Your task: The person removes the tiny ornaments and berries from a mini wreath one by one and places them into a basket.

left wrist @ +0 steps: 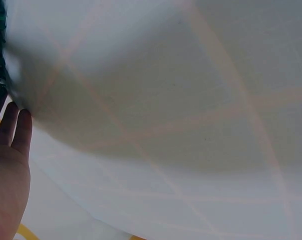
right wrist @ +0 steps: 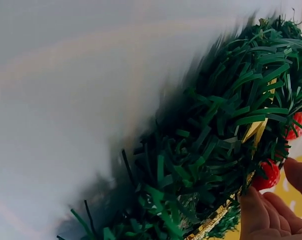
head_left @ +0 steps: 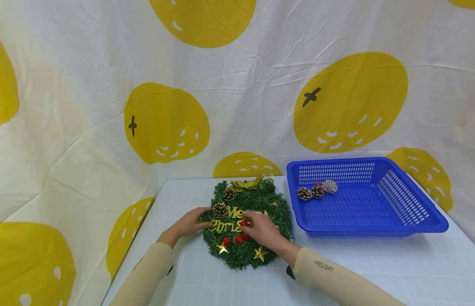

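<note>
I have the wreath (head_left: 256,199) lying on the table (head_left: 195,289), left of the basket (head_left: 356,228), with both of my hands at it. My right hand (head_left: 263,228) is narrow: thumb and fingertips pinch a red berry (head_left: 243,223) over the right part of the lettering (head_left: 231,212), hiding some of the gold words. My left hand (head_left: 191,222) is fairly wide, thumb apart from the fingers, touching the wreath's left edge beside the near cone (head_left: 220,210). The far cone (head_left: 229,194) sits just behind that one.

More red berries show just nearer than my right hand, and two gold stars lie along the wreath's near edge, the left star (head_left: 223,248) and the right star (head_left: 260,253). A gold bow (head_left: 246,184) crosses the far edge.

In the right wrist view I see the pinched berry close against the green strands; the left wrist view gives me mostly bare table, with my fingers at the far left.

At the basket's far left, two brown cones and a white cone (head_left: 330,186) rest in a row. A white cloth (head_left: 252,106) printed with yellow fruit hangs behind the table.
</note>
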### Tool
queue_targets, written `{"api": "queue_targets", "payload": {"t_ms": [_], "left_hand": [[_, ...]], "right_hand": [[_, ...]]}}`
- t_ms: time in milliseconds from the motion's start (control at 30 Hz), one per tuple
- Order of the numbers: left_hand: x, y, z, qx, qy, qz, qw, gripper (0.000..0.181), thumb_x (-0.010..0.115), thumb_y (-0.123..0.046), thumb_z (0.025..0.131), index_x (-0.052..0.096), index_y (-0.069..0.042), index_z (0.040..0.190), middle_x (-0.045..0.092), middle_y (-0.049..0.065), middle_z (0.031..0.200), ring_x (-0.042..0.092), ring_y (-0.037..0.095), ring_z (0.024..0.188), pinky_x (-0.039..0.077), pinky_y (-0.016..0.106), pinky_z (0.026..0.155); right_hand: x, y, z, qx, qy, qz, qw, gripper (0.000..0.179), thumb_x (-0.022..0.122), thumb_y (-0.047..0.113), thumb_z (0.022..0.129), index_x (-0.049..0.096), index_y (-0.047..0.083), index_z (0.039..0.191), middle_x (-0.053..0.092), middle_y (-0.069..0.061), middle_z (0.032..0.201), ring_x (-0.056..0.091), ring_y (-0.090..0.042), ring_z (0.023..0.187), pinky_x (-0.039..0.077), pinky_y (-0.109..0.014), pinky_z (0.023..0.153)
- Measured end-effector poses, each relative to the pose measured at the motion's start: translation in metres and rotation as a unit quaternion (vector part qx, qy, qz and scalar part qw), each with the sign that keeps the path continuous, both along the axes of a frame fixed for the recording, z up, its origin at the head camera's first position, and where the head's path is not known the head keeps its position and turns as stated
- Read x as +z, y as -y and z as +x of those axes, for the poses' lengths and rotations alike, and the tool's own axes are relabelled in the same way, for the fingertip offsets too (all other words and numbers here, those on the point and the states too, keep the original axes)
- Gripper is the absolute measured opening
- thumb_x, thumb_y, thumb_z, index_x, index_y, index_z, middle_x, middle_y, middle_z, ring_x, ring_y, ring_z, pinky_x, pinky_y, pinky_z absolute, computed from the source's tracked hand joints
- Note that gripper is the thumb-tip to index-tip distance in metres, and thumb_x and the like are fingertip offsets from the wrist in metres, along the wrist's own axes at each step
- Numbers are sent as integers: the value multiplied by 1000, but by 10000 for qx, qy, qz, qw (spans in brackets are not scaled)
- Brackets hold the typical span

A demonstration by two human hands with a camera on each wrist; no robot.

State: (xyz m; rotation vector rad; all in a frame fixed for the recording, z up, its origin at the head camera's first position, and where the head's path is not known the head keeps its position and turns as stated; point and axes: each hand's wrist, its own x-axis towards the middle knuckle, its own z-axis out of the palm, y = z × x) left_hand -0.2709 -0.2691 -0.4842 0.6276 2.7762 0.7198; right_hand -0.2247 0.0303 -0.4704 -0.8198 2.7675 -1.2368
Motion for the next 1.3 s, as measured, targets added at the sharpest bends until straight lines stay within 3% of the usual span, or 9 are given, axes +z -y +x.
{"api": "queue_targets", "payload": {"t_ms": [100, 433, 700, 1067, 1300], "left_hand": [[0, 0, 0, 41, 36, 23, 10000, 64, 65, -37, 94, 44, -7, 146, 45, 17, 146, 40, 37, 136, 34, 54, 111], [-2, -1, -1, 9, -11, 44, 10000, 63, 65, -36, 95, 44, -6, 146, 46, 18, 146, 40, 38, 135, 34, 55, 110], [-2, -1, 0, 3, 32, 74, 10000, 64, 65, -37, 95, 44, -6, 146, 45, 18, 146, 40, 38, 135, 34, 56, 110], [0, -1, 0, 13, -33, 4, 10000, 63, 65, -37, 94, 45, -6, 146, 46, 17, 146, 40, 38, 135, 34, 55, 110], [-1, 0, -1, -2, -16, 66, 10000, 65, 65, -39, 94, 45, -6, 146, 46, 18, 145, 40, 38, 135, 34, 55, 110]], "right_hand": [[1, 2, 0, -68, -170, 37, 9998, 36, 71, 11, 90, 65, -3, 122, 70, -15, 107, 66, -21, 80, 56, -37, 68], [1, 4, -1, -134, -435, 112, 9989, 26, 71, 9, 90, 70, 0, 114, 72, -12, 101, 68, -23, 84, 57, -38, 71], [3, 3, -2, -150, -318, 74, 9994, 21, 71, 8, 90, 72, 2, 110, 73, -10, 100, 68, -22, 84, 57, -39, 72], [16, -6, -8, -315, -63, -237, 9992, 26, 68, 10, 92, 69, 0, 116, 72, -10, 102, 68, -20, 81, 57, -36, 68], [34, -14, -20, -735, 38, -538, 9958, 26, 68, 12, 93, 69, 3, 117, 71, -11, 109, 69, -24, 96, 58, -41, 80]]}}
